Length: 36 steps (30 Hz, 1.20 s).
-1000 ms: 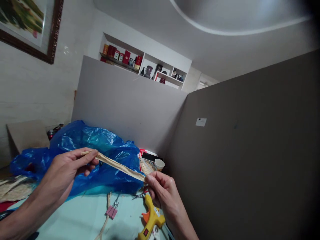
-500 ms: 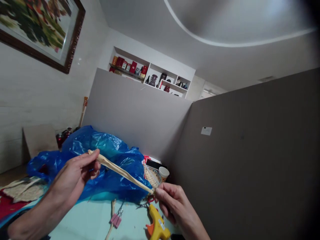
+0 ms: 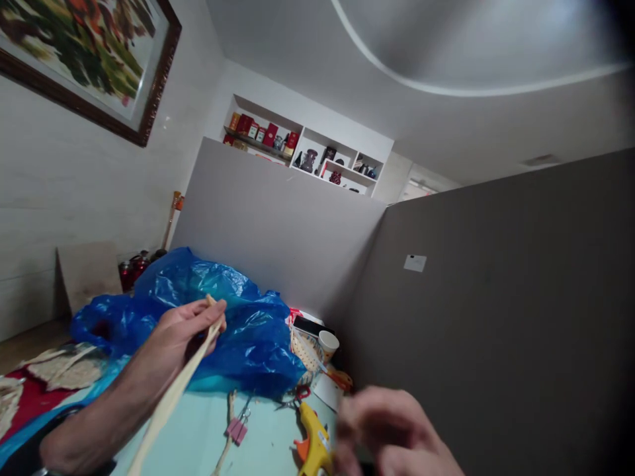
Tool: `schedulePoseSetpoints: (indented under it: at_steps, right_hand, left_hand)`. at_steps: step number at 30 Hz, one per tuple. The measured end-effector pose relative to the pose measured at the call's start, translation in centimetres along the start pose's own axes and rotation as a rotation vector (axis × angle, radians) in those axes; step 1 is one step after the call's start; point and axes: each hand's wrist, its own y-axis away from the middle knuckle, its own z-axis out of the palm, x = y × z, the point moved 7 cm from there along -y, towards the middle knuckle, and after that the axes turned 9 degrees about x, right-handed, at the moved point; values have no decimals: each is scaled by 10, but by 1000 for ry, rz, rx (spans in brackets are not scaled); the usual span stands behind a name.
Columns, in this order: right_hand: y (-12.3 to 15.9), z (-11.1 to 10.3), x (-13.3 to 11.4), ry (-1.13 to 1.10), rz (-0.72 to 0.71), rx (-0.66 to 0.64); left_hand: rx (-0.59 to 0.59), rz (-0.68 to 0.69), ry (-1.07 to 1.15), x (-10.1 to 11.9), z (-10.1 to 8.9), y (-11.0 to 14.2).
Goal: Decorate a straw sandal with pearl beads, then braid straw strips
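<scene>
The left hand (image 3: 191, 327) pinches one end of a pale flat strip (image 3: 173, 400) between thumb and fingers; its long axis slants from that upper-right end down and leftward out of view, above the light-green tabletop (image 3: 275, 430). The right hand (image 3: 391, 426), blurred, curls apart from the strip; whether it grips anything I cannot tell. Beyond lie a yellow glue gun (image 3: 313, 439) and pink clip (image 3: 237, 432), then a crumpled blue bag (image 3: 248, 337) before a grey panel (image 3: 278, 225).
</scene>
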Motion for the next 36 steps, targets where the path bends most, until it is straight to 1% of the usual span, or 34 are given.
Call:
schedulePoseSetpoints:
  at_steps: [1, 2, 4, 5, 6, 8, 10, 13, 16, 19, 22, 25, 27, 28, 31, 34, 36]
  right_hand:
    - [-4, 15, 7, -11, 46, -43]
    - [-11, 28, 12, -45, 35, -27]
    - [-26, 44, 28, -118, 34, 87]
    - [-32, 54, 39, -142, 57, 103]
    - [-37, 61, 49, -158, 81, 122]
    - [-39, 72, 63, -177, 113, 135]
    - [-37, 79, 68, -204, 128, 113]
    - [-31, 79, 65, -208, 158, 50]
    - [-29, 74, 60, -187, 199, -25]
    - [-29, 68, 57, -152, 221, -63]
    - [-30, 64, 57, -94, 212, -56]
    - [-26, 60, 68, -4, 272, -26]
    - [-20, 61, 80, 40, 324, -26]
    - [-17, 62, 86, 46, 346, -32]
    - [-7, 67, 106, 21, 382, -43]
    - [-3, 70, 124, 0, 391, -8]
    - [-2, 71, 131, -15, 386, 16]
  left_hand:
    - [-53, -3, -44, -7, 8, 7]
    - [-113, 16, -106, -13, 17, 15]
    - [-223, 131, -257, -21, 33, 34]
    - [-263, 210, -330, -22, 39, 43]
    - [-284, 280, -382, -23, 43, 51]
    - [-289, 351, -424, -26, 46, 61]
    - [-313, 335, -453, -31, 46, 61]
    - [-324, 208, -457, -41, 41, 51]
    - [-309, 99, -397, -46, 35, 45]
    - [-309, 89, -406, -43, 35, 48]
    - [-270, 154, -513, -37, 37, 53]
    - [-202, 227, -649, -34, 33, 54]
    - [-193, 239, -729, -39, 27, 54]
    - [-206, 229, -762, -43, 23, 55]
    - [-269, 143, -810, -62, 9, 56]
    - [-301, 46, -799, -80, -4, 61]
    - [-310, -14, -772, -90, -9, 63]
